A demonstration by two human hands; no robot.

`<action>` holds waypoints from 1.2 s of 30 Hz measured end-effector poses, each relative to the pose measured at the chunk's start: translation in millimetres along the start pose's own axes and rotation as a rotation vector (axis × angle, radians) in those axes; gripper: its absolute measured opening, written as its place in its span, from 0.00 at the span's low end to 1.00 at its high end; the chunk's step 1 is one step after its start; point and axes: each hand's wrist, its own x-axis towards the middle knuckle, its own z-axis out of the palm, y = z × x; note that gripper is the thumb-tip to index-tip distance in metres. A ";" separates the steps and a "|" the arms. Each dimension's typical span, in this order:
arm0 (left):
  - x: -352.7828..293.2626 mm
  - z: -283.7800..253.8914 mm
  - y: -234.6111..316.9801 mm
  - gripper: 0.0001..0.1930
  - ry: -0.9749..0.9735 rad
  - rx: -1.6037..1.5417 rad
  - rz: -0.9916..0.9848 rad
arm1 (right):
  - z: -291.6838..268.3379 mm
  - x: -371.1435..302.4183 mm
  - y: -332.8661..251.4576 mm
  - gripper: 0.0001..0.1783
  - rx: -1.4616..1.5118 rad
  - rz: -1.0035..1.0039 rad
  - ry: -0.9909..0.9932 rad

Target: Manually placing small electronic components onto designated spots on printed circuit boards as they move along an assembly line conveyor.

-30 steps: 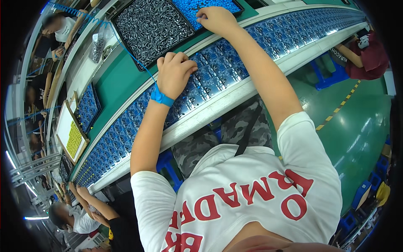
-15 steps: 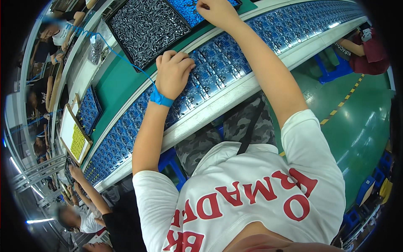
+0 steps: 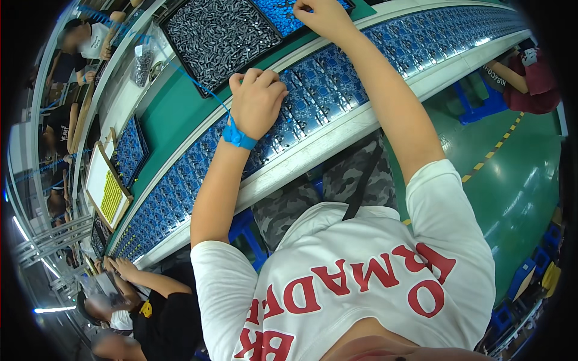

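My left hand point(image 3: 257, 102), wearing a blue wrist strap point(image 3: 238, 137) with a coiled cord, is over a long row of blue circuit boards point(image 3: 328, 87). Its fingers are curled down toward one board; their tips and anything in them are hidden. At the top edge, my right hand point(image 3: 328, 19) is beside the blue small parts point(image 3: 278, 15) in a black tray, thumb and forefinger bent together. Whatever that pinch holds is too small to make out. Left of the blue parts, another black tray holds many dark cylindrical components point(image 3: 220, 45).
A clear bag of parts point(image 3: 142, 63) lies beyond the green bench mat point(image 3: 174, 108). Further left are stacked boards point(image 3: 130, 150) and a wooden-framed panel with yellow pieces point(image 3: 111, 195). Co-workers sit along the line; one person's hands point(image 3: 123, 269) work at lower left. Blue stools stand at right.
Both hands appear slightly further right and lower, as do the trays, so the view has shifted a little. The co-worker at lower left has brought their arm lower over the line.
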 end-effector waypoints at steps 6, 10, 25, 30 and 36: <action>2.8 2.1 2.3 0.02 0.013 0.065 0.042 | -9.6 -0.1 15.1 0.12 0.091 -0.246 0.062; 3.2 3.8 -8.2 0.03 0.008 0.037 0.067 | -21.8 4.8 -10.4 0.12 0.312 0.249 -0.113; 14.3 -1.4 -106.2 0.08 0.072 -0.012 -0.467 | -46.7 -85.3 -73.6 0.10 0.463 0.335 -0.741; 21.2 4.2 -112.9 0.09 0.063 0.156 -0.356 | -31.7 -86.8 -80.9 0.09 0.263 0.226 -0.662; 14.7 0.2 -110.8 0.09 0.129 0.196 -0.446 | -22.4 -84.0 -79.6 0.08 -0.189 -0.031 -0.708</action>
